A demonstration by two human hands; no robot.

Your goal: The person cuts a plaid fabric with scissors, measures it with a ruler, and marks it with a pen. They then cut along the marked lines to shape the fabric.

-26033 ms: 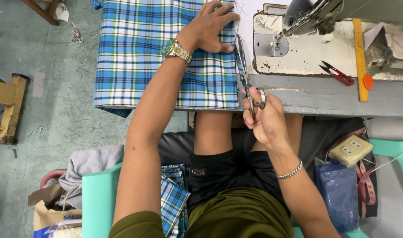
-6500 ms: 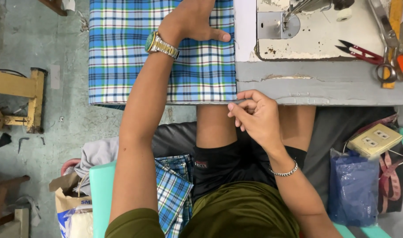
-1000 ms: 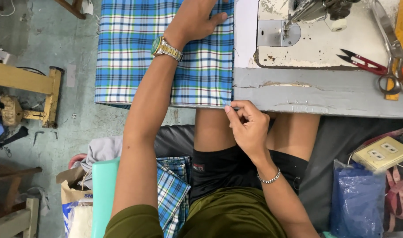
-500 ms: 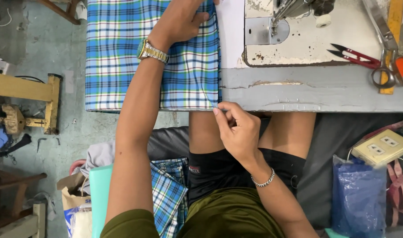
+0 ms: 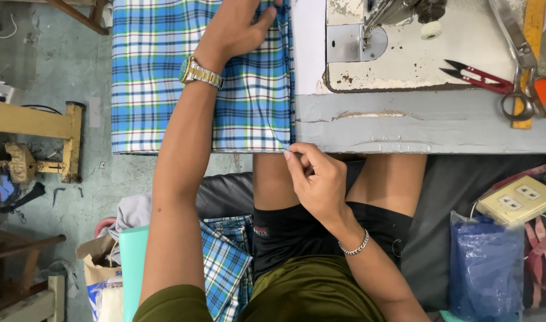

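A blue, white and green plaid cloth lies flat over the left part of the grey sewing table and hangs over its near edge. My left hand, with a gold wristwatch, presses flat on the cloth near its right edge. At the table's near edge my right hand pinches the cloth's lower right corner, or a thread there, between thumb and fingertips. The sewing machine stands at the back, to the right of the cloth.
Red-handled thread snips, large scissors and a yellow ruler lie on the table's right side. A power strip and a blue plastic bag sit at my right. More plaid cloth lies by my left leg. Wooden furniture stands on the floor at left.
My view has shifted slightly, so everything sits a little further left. My right hand stays pinched at the cloth's corner by the table edge, and my left hand still presses on the cloth.
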